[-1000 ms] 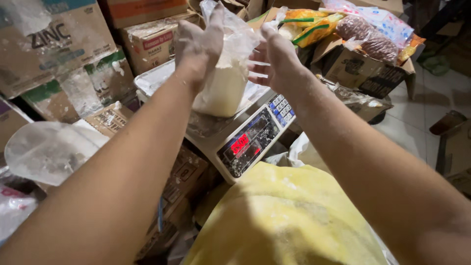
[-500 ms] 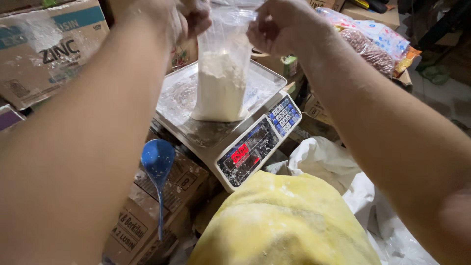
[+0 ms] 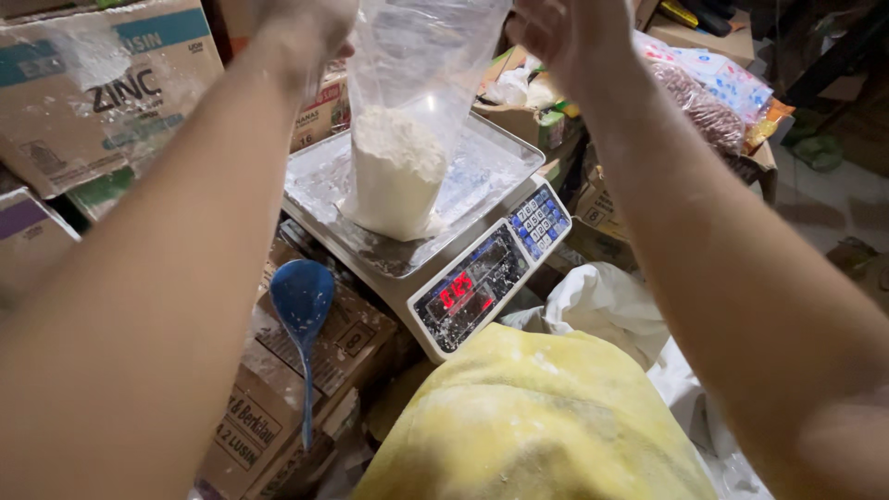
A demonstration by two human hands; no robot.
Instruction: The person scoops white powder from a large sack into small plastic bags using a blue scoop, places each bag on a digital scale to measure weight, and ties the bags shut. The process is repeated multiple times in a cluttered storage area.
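A clear plastic bag (image 3: 400, 120), its lower part filled with white flour, stands on the steel tray of a digital scale (image 3: 491, 171). My left hand (image 3: 310, 23) grips the bag's top edge on the left, and my right hand (image 3: 556, 28) grips it on the right, both at the very top of the view and dusted with flour. The bag's upper part is stretched upward. The scale's front panel (image 3: 468, 289) shows red digits, with a blue keypad beside them.
A blue plastic spoon (image 3: 301, 306) lies on cardboard boxes (image 3: 278, 407) left of the scale. Larger cartons (image 3: 93, 102) stand at the back left. Packets of goods (image 3: 708, 97) fill boxes at the back right. A yellow cloth (image 3: 528, 426) and white sack (image 3: 611, 301) lie below.
Both hands have risen and taken the bag's top, stretching it upward. The view shifted, bringing the blue spoon into sight. The red display reading has changed.
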